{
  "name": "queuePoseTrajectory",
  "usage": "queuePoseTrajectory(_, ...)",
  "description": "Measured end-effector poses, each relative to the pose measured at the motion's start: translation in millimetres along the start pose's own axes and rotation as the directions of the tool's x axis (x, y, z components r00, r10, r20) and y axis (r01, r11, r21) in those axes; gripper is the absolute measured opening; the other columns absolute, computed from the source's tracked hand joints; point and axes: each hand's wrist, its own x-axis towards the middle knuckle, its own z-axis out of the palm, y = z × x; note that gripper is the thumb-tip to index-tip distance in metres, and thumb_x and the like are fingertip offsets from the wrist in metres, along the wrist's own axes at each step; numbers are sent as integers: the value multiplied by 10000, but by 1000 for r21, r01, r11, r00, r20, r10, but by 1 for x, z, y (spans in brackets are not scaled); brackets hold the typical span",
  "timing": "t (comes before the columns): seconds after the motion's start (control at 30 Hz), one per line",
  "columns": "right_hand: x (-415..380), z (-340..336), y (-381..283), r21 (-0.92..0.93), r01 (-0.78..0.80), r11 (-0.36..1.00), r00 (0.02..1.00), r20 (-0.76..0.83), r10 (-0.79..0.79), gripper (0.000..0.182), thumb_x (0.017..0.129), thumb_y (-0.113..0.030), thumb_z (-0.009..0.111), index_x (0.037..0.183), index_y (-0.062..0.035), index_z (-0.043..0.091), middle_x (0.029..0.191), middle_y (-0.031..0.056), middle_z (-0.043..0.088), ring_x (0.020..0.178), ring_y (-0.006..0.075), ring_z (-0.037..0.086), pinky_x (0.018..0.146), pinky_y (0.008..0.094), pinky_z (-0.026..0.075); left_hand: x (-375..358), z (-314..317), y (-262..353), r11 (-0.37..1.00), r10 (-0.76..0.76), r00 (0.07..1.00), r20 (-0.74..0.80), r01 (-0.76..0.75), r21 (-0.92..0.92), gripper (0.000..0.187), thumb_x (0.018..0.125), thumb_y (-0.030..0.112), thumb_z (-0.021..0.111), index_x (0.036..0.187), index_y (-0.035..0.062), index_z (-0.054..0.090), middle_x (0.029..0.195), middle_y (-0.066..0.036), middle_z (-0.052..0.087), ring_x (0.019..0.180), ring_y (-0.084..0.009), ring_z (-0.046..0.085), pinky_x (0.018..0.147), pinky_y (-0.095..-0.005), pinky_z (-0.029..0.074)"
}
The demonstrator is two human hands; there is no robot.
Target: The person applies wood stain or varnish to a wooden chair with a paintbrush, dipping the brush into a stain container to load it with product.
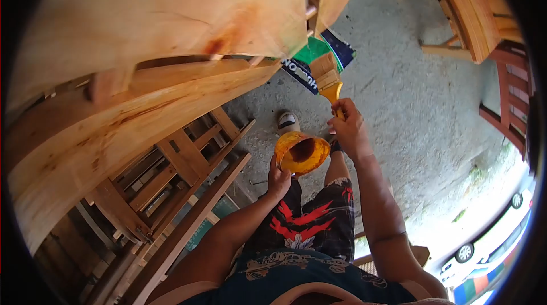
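Observation:
My left hand (278, 179) grips the rim of a yellow-orange bowl (305, 169), stained inside, with dark reddish-brown liquid at its bottom. The bowl is tilted toward my view, in front of my shorts. In my right hand (350, 128) is a wide paintbrush (329, 84), held by its yellow handle with the bristles pointing away from me. The brush is up and to the right of the bowl, apart from it. Left of the brush stands a large pale wooden panel (171, 14) with a reddish-brown stain near its lower edge.
Below the panel runs a thick wooden beam (142, 105). Wooden frames (182, 160) are stacked at the left. A printed green and dark-blue sheet (313, 51) lies beyond the brush on the concrete floor (410, 105). Wooden furniture (473, 9) stands at right; a white car (484, 248) is outside.

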Motion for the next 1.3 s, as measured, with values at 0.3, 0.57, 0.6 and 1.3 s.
queuePoseTrajectory(0.3,-113,8,-12,-845,158,511,984,92,-152,289,819,-38,576,1101,-98,591,935,162,660,858,389,682,694,483,551,16,4,10,907,-418,900,-125,407,-109,606,960,87,623,1480,131,317,1119,-98,600,706,-123,630,588,-250,539)
queuePoseTrajectory(0.57,-62,61,24,-935,208,289,959,253,128,165,833,-139,667,947,-33,722,971,172,684,892,288,724,696,368,595,18,39,52,938,-344,932,-114,345,-10,649,952,178,611,1511,102,288,1038,-115,617,726,-135,643,544,-248,515)
queuePoseTrajectory(0.6,-57,66,27,-940,202,276,960,246,132,170,833,-143,667,941,-28,730,978,175,687,896,293,724,695,374,596,17,43,57,949,-303,944,-131,311,48,657,949,186,601,1514,87,282,1011,-120,624,721,-135,644,532,-246,505)
queuePoseTrajectory(1.3,-81,-40,46,210,-76,975,992,111,53,351,983,-175,582,1287,-6,539,1016,76,657,810,109,584,707,265,489,21,10,40,893,-449,887,-104,444,-66,531,936,15,467,1451,93,365,1004,-64,580,663,-72,563,540,-203,486)
